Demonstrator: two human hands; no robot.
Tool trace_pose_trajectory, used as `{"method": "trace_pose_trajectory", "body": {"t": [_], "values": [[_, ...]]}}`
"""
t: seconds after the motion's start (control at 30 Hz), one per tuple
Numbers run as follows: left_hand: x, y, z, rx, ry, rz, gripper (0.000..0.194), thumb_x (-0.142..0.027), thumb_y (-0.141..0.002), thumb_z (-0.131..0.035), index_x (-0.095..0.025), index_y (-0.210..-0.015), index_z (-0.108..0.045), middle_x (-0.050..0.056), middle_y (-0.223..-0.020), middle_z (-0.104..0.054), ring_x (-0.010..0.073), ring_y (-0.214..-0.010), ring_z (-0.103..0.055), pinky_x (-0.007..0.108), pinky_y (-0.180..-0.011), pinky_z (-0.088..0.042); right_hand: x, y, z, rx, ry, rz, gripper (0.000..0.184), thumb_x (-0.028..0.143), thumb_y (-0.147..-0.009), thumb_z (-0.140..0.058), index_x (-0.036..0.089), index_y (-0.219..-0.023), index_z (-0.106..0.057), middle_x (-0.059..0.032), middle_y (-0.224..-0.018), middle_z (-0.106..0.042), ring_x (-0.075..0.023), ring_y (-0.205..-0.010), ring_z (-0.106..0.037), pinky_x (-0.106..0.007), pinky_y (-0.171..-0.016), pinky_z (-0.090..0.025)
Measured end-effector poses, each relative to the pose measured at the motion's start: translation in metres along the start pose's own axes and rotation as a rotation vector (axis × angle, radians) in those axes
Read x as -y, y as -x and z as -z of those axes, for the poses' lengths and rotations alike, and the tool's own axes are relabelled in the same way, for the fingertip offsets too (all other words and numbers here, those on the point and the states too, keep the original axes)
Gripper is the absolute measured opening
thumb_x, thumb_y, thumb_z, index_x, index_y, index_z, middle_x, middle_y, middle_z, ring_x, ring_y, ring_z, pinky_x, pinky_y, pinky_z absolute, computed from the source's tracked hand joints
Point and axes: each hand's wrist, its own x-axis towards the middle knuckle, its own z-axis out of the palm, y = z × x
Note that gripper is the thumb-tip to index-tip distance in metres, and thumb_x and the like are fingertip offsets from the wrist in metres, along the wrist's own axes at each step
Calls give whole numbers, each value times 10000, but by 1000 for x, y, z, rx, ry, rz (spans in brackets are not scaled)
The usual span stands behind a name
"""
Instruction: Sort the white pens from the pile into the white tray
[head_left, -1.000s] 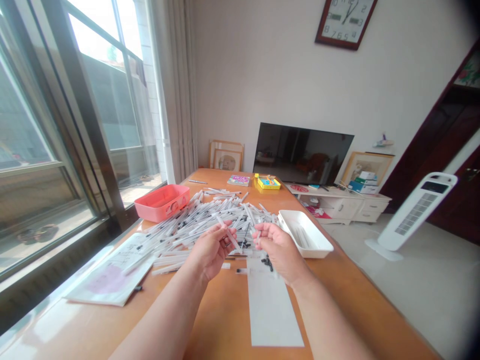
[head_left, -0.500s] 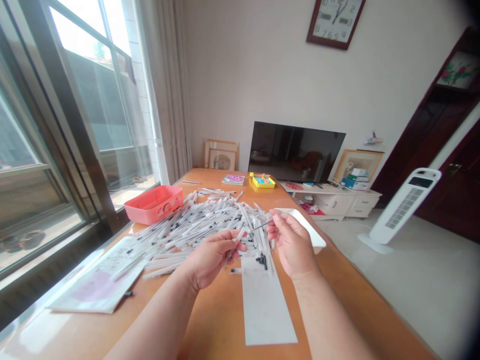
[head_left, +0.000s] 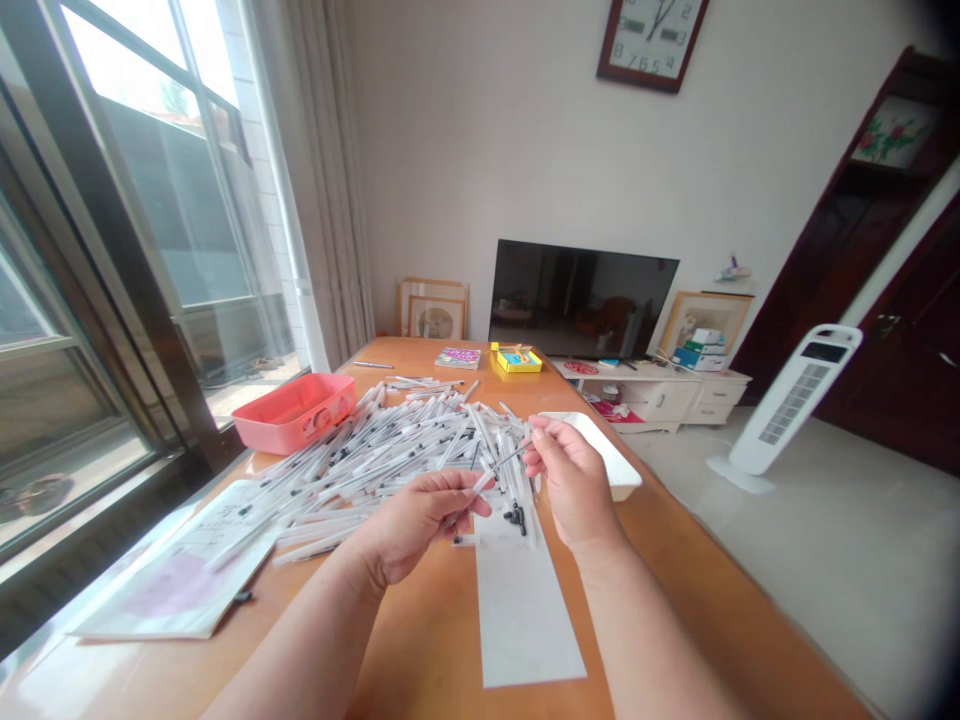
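Note:
My left hand (head_left: 424, 512) is closed around a clear pen barrel (head_left: 482, 483), its open end pointing up and right. Between the thumb and fingers of my right hand (head_left: 576, 478) is a thin dark pen refill (head_left: 513, 456), slanting down to the left. The refill's lower end is at the barrel's mouth; whether it is inside I cannot tell. Behind both hands spreads a large heap of pen parts (head_left: 397, 435), pale tubes with some black ends. Several small black pen caps (head_left: 516, 517) lie at the top of a white paper strip (head_left: 529, 620) below my hands.
A red plastic basket (head_left: 296, 425) stands left of the heap. Right of my right hand is a white tray (head_left: 619, 462). A booklet (head_left: 172, 570) lies at the left table edge; a yellow box (head_left: 519, 362) and a pink book (head_left: 458, 358) sit at the far end.
The view has shifted slightly to the right. The refill's lower end now sits closer to the barrel's mouth, and my hands are a little nearer each other.

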Motion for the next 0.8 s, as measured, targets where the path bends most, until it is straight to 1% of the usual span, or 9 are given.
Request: {"method": "trace_pose_trajectory", "body": {"t": [0.1, 0.17, 0.23, 0.3, 0.37, 0.43, 0.57, 0.7, 0.8], "values": [[0, 0, 0, 4, -14, -2, 250, -332, -782, -713, -175, -974, -748, 104, -888, -724, 132, -603, -507, 267, -595, -357, -1, 1, 0, 19, 15, -13, 334, 452, -859, -635, 197, -1072, -666, -44, -916, -665, -127, -688, -590, -252, -594, -487], [1, 0, 1, 1, -25, -8, 248, -327, -782, -706, -174, -973, -746, 106, -889, -724, 135, -609, -507, 272, -602, -359, -1, 1, -1, 35, 20, -33, 382, 429, -853, -643, 202, -1159, -625, -32, -865, -665, -137, -690, -597, -254, -592, -489], [3, 0, 2, -5, -45, -5, 241, -319, -787, -694, -172, -971, -743, 107, -894, -724, 135, -619, -509, 273, -610, -358, -1, 2, -2, 44, 24, -50, 528, 394, -831, -667, 210, -1306, -527, -17, -822, -667, -150, -685, -608, -263, -590, -493], [4, -1, 4, -16, -74, 8, 230, -315, -794, -682, -171, -965, -738, 104, -896, -726, 129, -622, -510, 269, -610, -349, -2, 3, -3, 39, 28, -53, 710, 362, -805, -686, 222, -1436, -391, -3, -802, -669, -161, -676, -618, -272, -586, -498], [5, -1, 5, -19, -97, 22, 225, -318, -794, -680, -173, -957, -735, 99, -892, -728, 123, -618, -510, 265, -603, -339, -3, 4, -4, 31, 39, -51, 810, 343, -790, -688, 235, -1494, -302, 9, -785, -666, -167, -666, -626, -281, -585, -505], [6, -1, 6, -13, -106, 25, 228, -326, -787, -687, -174, -950, -734, 97, -882, -728, 123, -614, -512, 265, -598, -337, -4, 4, -5, 31, 53, -48, 795, 335, -790, -681, 243, -1487, -311, 16, -767, -659, -170, -655, -630, -288, -589, -510], [7, -1, 6, -12, -119, 28, 219, -338, -781, -695, -176, -924, -731, 94, -870, -724, 129, -622, -526, 271, -613, -354, -6, 3, -4, 42, 82, -50, 638, 324, -803, -670, 233, -1382, -416, 12, -739, -653, -175, -643, -634, -297, -597, -512], [11, -3, 9, 7, -122, 32, 206, -347, -797, -695, -174, -908, -720, 91, -862, -714, 143, -672, -555, 284, -685, -401, -9, 1, -5, 34, 91, -59, 540, 332, -809, -666, 227, -1294, -452, 8, -739, -659, -178, -652, -639, -289, -598, -509], [14, -5, 12, 19, -115, 39, 232, -355, -806, -699, -156, -926, -708, 99, -877, -709, 149, -704, -567, 294, -718, -416, -13, 1, -6, 19, 88, -73, 499, 361, -809, -663, 221, -1251, -478, 3, -753, -669, -175, -661, -641, -281, -600, -509]]}}
